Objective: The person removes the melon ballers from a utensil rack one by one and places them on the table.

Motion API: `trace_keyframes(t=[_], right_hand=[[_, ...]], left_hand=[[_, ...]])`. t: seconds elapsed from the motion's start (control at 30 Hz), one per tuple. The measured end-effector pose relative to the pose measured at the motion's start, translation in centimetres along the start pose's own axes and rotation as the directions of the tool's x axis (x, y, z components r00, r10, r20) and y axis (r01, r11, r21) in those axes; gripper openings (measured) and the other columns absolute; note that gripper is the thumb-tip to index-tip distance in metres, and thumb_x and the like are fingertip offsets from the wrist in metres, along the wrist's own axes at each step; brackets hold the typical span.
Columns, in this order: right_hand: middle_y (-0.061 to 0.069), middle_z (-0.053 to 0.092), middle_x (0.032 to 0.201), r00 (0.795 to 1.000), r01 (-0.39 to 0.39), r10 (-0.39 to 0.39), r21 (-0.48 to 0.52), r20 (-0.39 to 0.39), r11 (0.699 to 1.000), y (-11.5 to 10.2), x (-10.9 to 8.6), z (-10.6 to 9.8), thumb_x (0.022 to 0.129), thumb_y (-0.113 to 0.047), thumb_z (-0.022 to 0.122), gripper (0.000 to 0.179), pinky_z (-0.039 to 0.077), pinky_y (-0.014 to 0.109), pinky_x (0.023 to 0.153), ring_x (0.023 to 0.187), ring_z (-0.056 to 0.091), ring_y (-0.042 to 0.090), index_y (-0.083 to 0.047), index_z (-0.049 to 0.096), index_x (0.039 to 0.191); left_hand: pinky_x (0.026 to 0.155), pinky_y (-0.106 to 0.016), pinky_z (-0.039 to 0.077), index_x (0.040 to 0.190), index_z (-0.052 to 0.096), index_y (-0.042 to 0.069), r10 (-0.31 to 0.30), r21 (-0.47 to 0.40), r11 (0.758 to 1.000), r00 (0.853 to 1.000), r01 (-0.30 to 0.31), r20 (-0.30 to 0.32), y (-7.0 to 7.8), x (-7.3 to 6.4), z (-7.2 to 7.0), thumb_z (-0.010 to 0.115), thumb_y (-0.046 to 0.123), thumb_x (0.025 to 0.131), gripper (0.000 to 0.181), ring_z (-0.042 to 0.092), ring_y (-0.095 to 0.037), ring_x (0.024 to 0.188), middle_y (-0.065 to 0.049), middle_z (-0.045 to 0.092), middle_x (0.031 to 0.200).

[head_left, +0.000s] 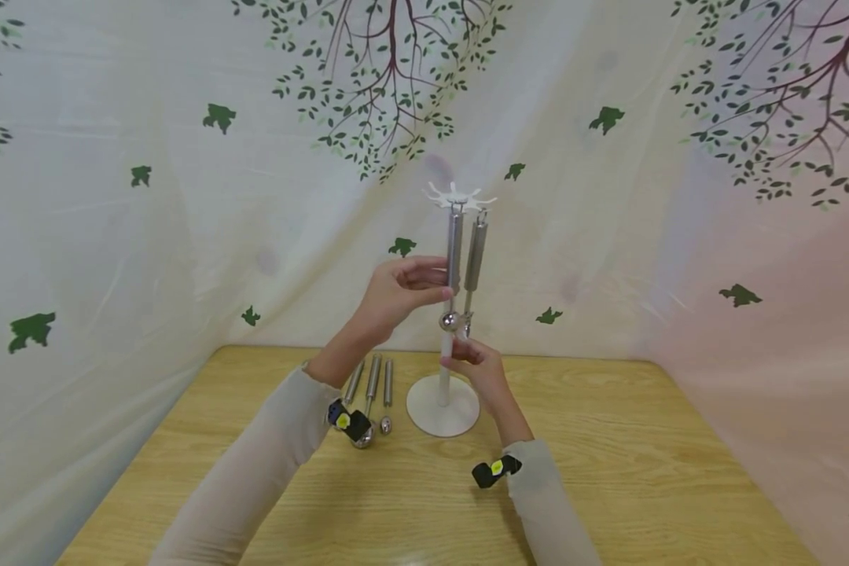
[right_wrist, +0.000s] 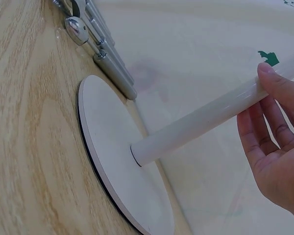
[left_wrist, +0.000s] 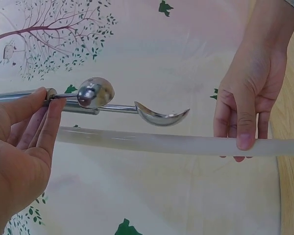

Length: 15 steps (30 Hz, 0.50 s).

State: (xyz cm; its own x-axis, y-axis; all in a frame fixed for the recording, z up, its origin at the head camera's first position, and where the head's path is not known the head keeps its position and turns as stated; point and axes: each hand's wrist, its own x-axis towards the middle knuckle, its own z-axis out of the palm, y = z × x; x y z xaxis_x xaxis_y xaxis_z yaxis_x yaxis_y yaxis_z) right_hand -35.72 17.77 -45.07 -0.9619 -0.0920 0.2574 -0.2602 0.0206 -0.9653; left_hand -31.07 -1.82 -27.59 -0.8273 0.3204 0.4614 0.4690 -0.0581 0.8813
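Note:
A white hook stand (head_left: 439, 420) stands upright on the table, its pole (right_wrist: 201, 117) rising from a round base. Near the crown of hooks (head_left: 460, 198), my left hand (head_left: 395, 295) pinches the steel handle of a small round scoop (left_wrist: 95, 93) just above its bowl. The scoop's top end is at a hook. Beside it hangs a second steel scoop (left_wrist: 161, 116), which neither hand visibly touches. Lower down, my right hand (head_left: 483, 371) holds the pole between thumb and fingers, as the right wrist view also shows.
Several steel utensils (head_left: 373, 381) lie on the wooden table (head_left: 594, 472) to the left of the stand, partly behind my left forearm. A pale cloth backdrop (head_left: 311, 228) with printed leaves and branches surrounds the table's back and sides.

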Motion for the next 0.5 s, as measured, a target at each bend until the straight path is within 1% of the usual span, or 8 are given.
trace_keyframes(t=[0.1, 0.23, 0.37, 0.5], right_hand=[[-0.005, 0.075, 0.100, 1.000, -0.006, 0.006, 0.002, -0.001, 1.000, -0.1, -0.1, 0.1, 0.087, -0.006, 0.080, 0.037, 0.059, 0.025, 0.089, 0.098, 0.067, 0.013, 0.001, 0.069, 0.122], [-0.002, 0.076, 0.100, 1.000, -0.014, 0.014, 0.002, -0.014, 1.000, -0.1, -0.1, 0.2, 0.087, -0.005, 0.080, 0.035, 0.060, 0.027, 0.089, 0.097, 0.068, 0.013, 0.000, 0.070, 0.120], [-0.002, 0.076, 0.099, 0.999, -0.013, 0.014, 0.003, -0.030, 1.000, 0.0, -0.1, 0.3, 0.086, -0.004, 0.080, 0.033, 0.060, 0.026, 0.089, 0.096, 0.069, 0.012, 0.001, 0.071, 0.117], [-0.004, 0.076, 0.097, 0.999, -0.001, 0.001, 0.018, -0.032, 1.000, 0.0, -0.1, 0.4, 0.085, -0.001, 0.080, 0.036, 0.060, 0.026, 0.087, 0.094, 0.069, 0.011, 0.005, 0.069, 0.119]], left_hand=[[0.096, -0.033, 0.060, 0.129, 0.065, -0.002, -0.006, 0.004, 1.000, 1.000, 0.006, -0.002, 0.0, -0.5, -0.7, 0.075, -0.003, 0.088, 0.042, 0.075, -0.010, 0.093, -0.016, 0.076, 0.111], [0.096, -0.033, 0.060, 0.128, 0.066, 0.000, -0.032, 0.018, 0.999, 0.999, 0.032, 0.004, -0.2, -1.4, -1.9, 0.076, -0.001, 0.089, 0.041, 0.075, -0.011, 0.094, -0.008, 0.078, 0.107], [0.096, -0.031, 0.059, 0.129, 0.065, 0.000, -0.082, 0.011, 0.997, 0.996, 0.082, 0.018, -0.5, -2.3, -3.4, 0.075, -0.001, 0.089, 0.041, 0.075, -0.011, 0.093, 0.000, 0.079, 0.101], [0.094, -0.029, 0.059, 0.129, 0.064, -0.002, -0.136, 0.015, 0.991, 0.990, 0.136, 0.041, -1.2, -3.3, -5.1, 0.074, -0.002, 0.089, 0.041, 0.075, -0.011, 0.093, 0.005, 0.079, 0.098]])
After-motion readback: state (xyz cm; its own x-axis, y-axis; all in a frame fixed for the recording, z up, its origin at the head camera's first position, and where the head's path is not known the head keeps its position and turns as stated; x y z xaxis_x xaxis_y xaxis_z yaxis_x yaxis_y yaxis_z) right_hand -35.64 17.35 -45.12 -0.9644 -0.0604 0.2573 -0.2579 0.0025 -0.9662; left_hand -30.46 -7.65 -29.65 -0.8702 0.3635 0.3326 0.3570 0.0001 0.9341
